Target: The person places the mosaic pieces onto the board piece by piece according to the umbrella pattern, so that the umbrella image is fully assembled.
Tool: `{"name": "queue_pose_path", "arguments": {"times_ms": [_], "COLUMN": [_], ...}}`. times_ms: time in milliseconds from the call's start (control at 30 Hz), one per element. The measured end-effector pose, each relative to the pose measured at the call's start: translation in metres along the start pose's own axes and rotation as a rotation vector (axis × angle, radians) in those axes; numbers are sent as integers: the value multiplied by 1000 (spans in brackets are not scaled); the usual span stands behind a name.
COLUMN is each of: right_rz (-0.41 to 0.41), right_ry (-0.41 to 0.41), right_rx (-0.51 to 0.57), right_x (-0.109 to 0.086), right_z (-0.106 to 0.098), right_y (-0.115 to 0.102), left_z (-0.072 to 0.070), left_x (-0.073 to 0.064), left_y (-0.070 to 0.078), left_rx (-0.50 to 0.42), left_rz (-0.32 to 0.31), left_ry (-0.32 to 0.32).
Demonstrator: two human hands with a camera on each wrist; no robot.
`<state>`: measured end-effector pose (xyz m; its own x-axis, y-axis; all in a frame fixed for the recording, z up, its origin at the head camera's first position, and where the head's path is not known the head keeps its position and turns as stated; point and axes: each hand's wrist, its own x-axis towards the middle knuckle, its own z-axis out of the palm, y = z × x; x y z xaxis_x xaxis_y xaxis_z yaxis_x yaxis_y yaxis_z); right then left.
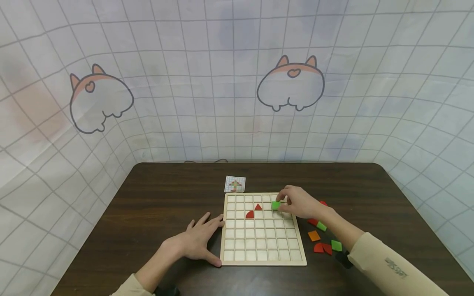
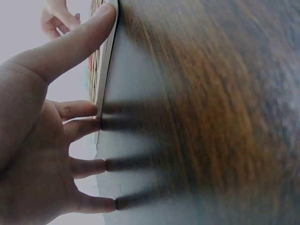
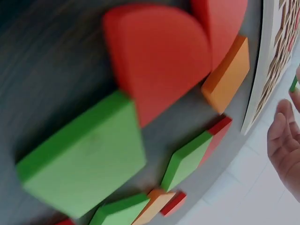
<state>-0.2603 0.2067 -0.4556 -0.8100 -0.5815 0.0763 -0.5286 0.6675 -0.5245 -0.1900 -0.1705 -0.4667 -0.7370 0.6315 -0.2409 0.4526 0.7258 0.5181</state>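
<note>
A pale wooden grid board (image 1: 266, 263) lies on the dark table with a red triangle tile (image 1: 258, 207) and a red quarter-circle tile (image 1: 250, 214) in its cells. Spread out at the board's left edge, my left hand (image 1: 201, 238) rests its thumb near the front corner and its fingertips farther back along the frame and table. Over the upper right cells, my right hand (image 1: 299, 202) pinches a green square tile (image 1: 275, 205) between thumb and fingers. In the right wrist view only a sliver of that tile shows at the fingertips.
Right of the board lie loose tiles: an orange square (image 1: 314, 235), a green square (image 1: 336, 245), red quarter circles (image 1: 319, 247) and several more, partly under my right forearm. A small pattern card (image 1: 235, 184) sits behind the board. A white grid-patterned curtain (image 1: 229, 135) hangs behind the table.
</note>
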Motion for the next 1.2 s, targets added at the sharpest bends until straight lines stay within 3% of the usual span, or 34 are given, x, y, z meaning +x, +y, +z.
{"name": "queue_pose_path", "arguments": {"times_ms": [167,433,933,1200], "right_rz": [4,-15,-21,-2], "right_ry": [-35,-31,-1,6], "right_rx": [15,-2,-37,-86], "right_x": [8,16,23,21], "right_z": [7,20,36,40], "right_y": [-6,-19,-33,-34], "left_z": [0,-3,1,2], "left_x": [2,-1,-2,0], "left_y": [3,7,1,1], "left_rx": [17,28,65,87], "left_rz": [-45,-58,0,13], "left_ry": [-9,-8,45,39]}}
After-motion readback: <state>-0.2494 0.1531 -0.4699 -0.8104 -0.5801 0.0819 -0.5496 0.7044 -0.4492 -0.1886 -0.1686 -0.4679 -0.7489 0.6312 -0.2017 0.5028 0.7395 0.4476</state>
